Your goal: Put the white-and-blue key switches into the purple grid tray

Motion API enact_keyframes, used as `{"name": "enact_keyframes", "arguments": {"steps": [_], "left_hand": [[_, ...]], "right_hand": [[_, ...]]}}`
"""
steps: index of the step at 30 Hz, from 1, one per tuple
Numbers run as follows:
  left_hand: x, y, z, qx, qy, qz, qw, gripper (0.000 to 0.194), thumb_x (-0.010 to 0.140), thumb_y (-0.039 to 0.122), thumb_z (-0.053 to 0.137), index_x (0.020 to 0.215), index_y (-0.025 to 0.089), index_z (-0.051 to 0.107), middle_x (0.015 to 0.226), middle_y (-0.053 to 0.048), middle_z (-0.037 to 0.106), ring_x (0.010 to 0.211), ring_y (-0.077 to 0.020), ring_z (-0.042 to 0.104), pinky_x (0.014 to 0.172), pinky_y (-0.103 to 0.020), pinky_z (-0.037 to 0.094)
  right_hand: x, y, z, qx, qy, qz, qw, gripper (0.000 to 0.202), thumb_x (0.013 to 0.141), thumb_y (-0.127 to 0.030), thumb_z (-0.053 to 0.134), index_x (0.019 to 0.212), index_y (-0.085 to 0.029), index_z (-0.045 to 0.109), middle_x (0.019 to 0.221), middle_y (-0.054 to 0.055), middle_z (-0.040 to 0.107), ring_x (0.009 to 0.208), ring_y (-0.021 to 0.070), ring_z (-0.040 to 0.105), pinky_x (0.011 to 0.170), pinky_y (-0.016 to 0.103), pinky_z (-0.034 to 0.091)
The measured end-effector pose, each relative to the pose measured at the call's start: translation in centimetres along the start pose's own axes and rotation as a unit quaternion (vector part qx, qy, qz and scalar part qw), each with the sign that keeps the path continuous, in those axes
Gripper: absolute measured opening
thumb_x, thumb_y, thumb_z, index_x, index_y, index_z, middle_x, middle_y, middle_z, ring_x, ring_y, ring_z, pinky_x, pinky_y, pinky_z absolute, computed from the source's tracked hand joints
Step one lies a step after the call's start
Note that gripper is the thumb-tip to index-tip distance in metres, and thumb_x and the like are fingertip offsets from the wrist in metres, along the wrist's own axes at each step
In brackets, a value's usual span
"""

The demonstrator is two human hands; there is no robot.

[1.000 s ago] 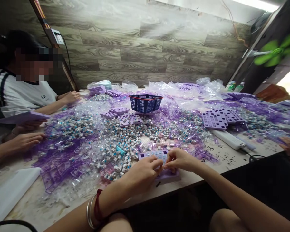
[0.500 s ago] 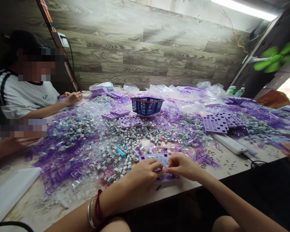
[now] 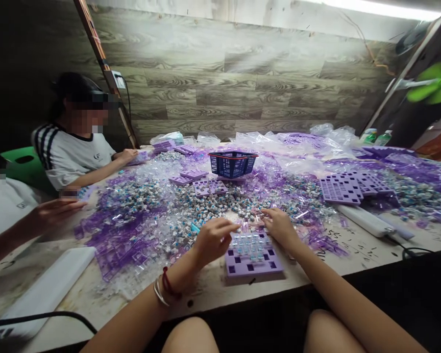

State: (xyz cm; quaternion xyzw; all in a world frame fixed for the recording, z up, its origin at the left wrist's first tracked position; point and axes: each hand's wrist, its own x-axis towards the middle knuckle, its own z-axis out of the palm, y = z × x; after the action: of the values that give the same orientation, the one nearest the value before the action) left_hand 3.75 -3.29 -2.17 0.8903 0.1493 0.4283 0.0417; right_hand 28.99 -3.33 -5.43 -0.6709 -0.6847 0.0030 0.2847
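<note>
A purple plate with square holes (image 3: pixel 255 268) lies flat near the table's front edge, its upper part filled with rows of clear, pale-blue square caps (image 3: pixel 252 245). Over its upper left corner is my left hand (image 3: pixel 212 241), index finger stretched out and the others loosely bent, with nothing visible in them. My right hand (image 3: pixel 281 229) reaches past the plate's upper right corner, fingers apart and extended to the edge of a pile of small white-and-blue pieces (image 3: pixel 238 208) that resemble key switches. Whether its fingertips touch a piece is too small to tell.
A dark blue basket (image 3: pixel 232 165) stands mid-table among purple and clear plastic parts. Stacked purple plates (image 3: pixel 340 189) and a white power strip (image 3: pixel 367 220) are to the right. Another white strip (image 3: pixel 51 289) lies left. Two people (image 3: pixel 79 157) work along the left side.
My hands, together over the plate before, have moved apart, uncovering it. The right hand has gone up to the pile, the left up and leftward. The view has shifted left.
</note>
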Motion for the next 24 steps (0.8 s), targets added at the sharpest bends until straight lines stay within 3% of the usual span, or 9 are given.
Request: {"name": "enact_keyframes", "arguments": {"steps": [4, 7, 10, 13, 16, 22, 24], "left_hand": [[0.0, -1.7, -1.2, -0.065, 0.129, -0.207, 0.968, 0.033, 0.078, 0.001, 0.043, 0.096, 0.015, 0.066, 0.079, -0.003, 0.061, 0.074, -0.0134, 0.056, 0.07, -0.026, 0.045], [-0.2, -3.1, -1.8, -0.041, 0.161, -0.294, 0.941, 0.031, 0.076, 0.0, 0.043, 0.09, 0.014, 0.066, 0.083, -0.003, 0.062, 0.075, -0.014, 0.056, 0.068, -0.024, 0.044], [-0.5, -4.5, -2.3, 0.003, 0.162, -0.344, 0.925, 0.029, 0.075, 0.0, 0.045, 0.087, 0.015, 0.066, 0.088, -0.003, 0.063, 0.076, -0.0141, 0.057, 0.068, -0.024, 0.044], [-0.8, -5.7, -2.6, 0.05, 0.137, -0.377, 0.915, 0.03, 0.073, -0.002, 0.045, 0.088, 0.014, 0.066, 0.091, -0.003, 0.062, 0.075, -0.0137, 0.057, 0.072, -0.024, 0.046], [-1.3, -6.4, -3.0, 0.096, 0.08, -0.411, 0.903, 0.029, 0.075, -0.002, 0.045, 0.091, 0.013, 0.064, 0.095, -0.005, 0.061, 0.081, -0.0148, 0.057, 0.079, -0.025, 0.046], [-1.9, -6.0, -2.7, 0.222, -0.102, -0.425, 0.871, 0.019, 0.079, 0.007, 0.053, 0.095, 0.012, 0.063, 0.103, -0.011, 0.057, 0.102, -0.0268, 0.049, 0.092, -0.037, 0.042], [-1.8, -5.8, -2.7, 0.242, -0.126, -0.417, 0.867, 0.02, 0.082, 0.007, 0.05, 0.097, 0.011, 0.062, 0.104, -0.012, 0.056, 0.104, -0.0274, 0.048, 0.093, -0.038, 0.041]], "right_hand": [[0.6, -0.5, 0.4, -0.009, -0.008, 0.02, 1.0, 0.021, 0.081, -0.013, 0.05, 0.083, -0.013, 0.07, 0.085, 0.01, 0.068, 0.081, 0.0196, 0.061, 0.077, 0.029, 0.044], [0.7, -0.8, 0.6, -0.02, -0.009, 0.037, 0.999, 0.016, 0.08, -0.015, 0.053, 0.081, -0.014, 0.068, 0.08, 0.009, 0.069, 0.075, 0.0199, 0.061, 0.071, 0.029, 0.042], [0.5, -1.3, 0.5, -0.028, -0.004, 0.046, 0.999, 0.015, 0.079, -0.016, 0.053, 0.081, -0.016, 0.068, 0.083, 0.008, 0.07, 0.079, 0.0218, 0.062, 0.075, 0.032, 0.041], [0.3, -2.1, -0.1, -0.021, 0.012, 0.05, 0.998, 0.019, 0.081, -0.017, 0.052, 0.088, -0.017, 0.069, 0.092, 0.008, 0.07, 0.089, 0.0237, 0.063, 0.084, 0.037, 0.039], [-0.2, -2.8, -1.7, 0.057, 0.01, 0.056, 0.997, 0.027, 0.08, -0.022, 0.052, 0.1, -0.016, 0.069, 0.091, 0.009, 0.07, 0.084, 0.0229, 0.064, 0.079, 0.035, 0.044], [-2.6, -4.1, -5.9, 0.207, -0.116, 0.012, 0.971, 0.023, 0.075, -0.028, 0.055, 0.088, -0.018, 0.071, 0.089, 0.008, 0.071, 0.081, 0.0221, 0.066, 0.074, 0.033, 0.051], [-3.6, -4.4, -7.1, 0.214, -0.134, 0.006, 0.968, 0.018, 0.073, -0.025, 0.055, 0.082, -0.019, 0.069, 0.087, 0.007, 0.07, 0.081, 0.0215, 0.066, 0.075, 0.033, 0.051]]}}
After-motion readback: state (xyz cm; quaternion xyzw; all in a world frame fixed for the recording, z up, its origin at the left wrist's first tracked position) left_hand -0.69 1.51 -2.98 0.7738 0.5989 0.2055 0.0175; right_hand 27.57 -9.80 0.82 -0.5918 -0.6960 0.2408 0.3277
